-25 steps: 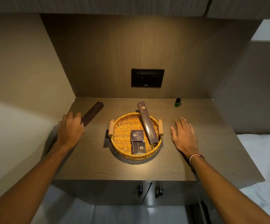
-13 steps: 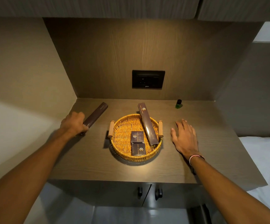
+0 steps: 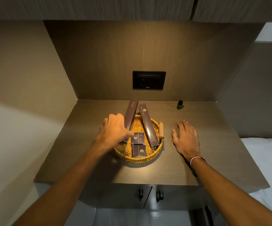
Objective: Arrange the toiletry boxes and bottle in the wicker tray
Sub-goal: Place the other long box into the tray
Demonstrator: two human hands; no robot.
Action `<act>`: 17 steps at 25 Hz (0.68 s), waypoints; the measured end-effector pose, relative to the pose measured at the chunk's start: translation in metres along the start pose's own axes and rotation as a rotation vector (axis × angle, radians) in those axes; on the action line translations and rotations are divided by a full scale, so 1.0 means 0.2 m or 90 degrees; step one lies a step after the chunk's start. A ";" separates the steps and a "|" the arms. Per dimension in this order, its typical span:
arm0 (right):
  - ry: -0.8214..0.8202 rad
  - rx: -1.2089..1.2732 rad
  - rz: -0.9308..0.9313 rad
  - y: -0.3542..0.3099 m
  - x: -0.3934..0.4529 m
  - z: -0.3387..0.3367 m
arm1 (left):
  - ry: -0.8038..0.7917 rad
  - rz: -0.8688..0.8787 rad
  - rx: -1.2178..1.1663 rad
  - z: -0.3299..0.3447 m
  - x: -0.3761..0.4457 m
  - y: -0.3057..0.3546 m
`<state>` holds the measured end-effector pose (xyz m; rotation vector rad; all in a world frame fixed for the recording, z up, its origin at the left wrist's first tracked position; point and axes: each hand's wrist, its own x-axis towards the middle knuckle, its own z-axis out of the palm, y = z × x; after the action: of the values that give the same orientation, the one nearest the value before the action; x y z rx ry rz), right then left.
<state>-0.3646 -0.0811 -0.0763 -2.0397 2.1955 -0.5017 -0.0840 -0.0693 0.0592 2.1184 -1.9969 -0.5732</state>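
Observation:
A round wicker tray (image 3: 154, 154) with wooden handles sits mid-counter. In it lie two small dark boxes (image 3: 138, 138) (image 3: 139, 151) and a long dark box (image 3: 148, 125) leaning over the far rim. My left hand (image 3: 114, 129) grips a second long dark box (image 3: 131, 114) by its near end, holding it tilted over the tray's left side, its far end pointing at the back wall. My right hand (image 3: 186, 138) rests flat on the counter just right of the tray, holding nothing. A small green bottle (image 3: 180, 105) with a black cap stands at the back right.
The brown wooden counter (image 3: 86, 144) sits in a niche with walls at the left and back. A black socket plate (image 3: 149, 80) is on the back wall. Cabinet doors with two dark knobs (image 3: 159, 195) lie below, and white bedding (image 3: 265, 162) at the right.
My left hand closed on the long box at the counter's left, lifted it and carried it rightward over the tray. My right hand stayed flat beside the tray.

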 end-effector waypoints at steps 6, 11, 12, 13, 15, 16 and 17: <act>0.005 -0.005 -0.001 0.00 0.00 0.00 | 0.045 0.013 0.166 0.19 -0.07 0.00; 0.013 -0.005 -0.003 0.00 0.00 0.00 | -0.004 0.054 0.203 0.18 -0.03 -0.02; 0.014 -0.007 -0.003 0.01 0.00 0.00 | -0.007 0.069 0.205 0.18 -0.03 -0.03; 0.014 -0.007 -0.003 0.01 0.00 0.00 | -0.004 0.086 0.214 0.18 -0.03 -0.05; 0.013 -0.005 -0.004 0.01 0.00 0.00 | 0.004 0.120 0.244 0.18 -0.02 -0.08; 0.013 -0.005 -0.005 0.01 0.00 0.00 | 0.007 0.136 0.260 0.18 -0.02 -0.09; 0.014 -0.005 -0.005 0.01 0.00 0.00 | 0.011 0.155 0.273 0.17 -0.02 -0.11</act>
<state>-0.3658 -0.0816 -0.0773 -2.0585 2.2060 -0.5200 -0.0783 -0.0589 0.0202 2.0262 -2.4977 -0.0890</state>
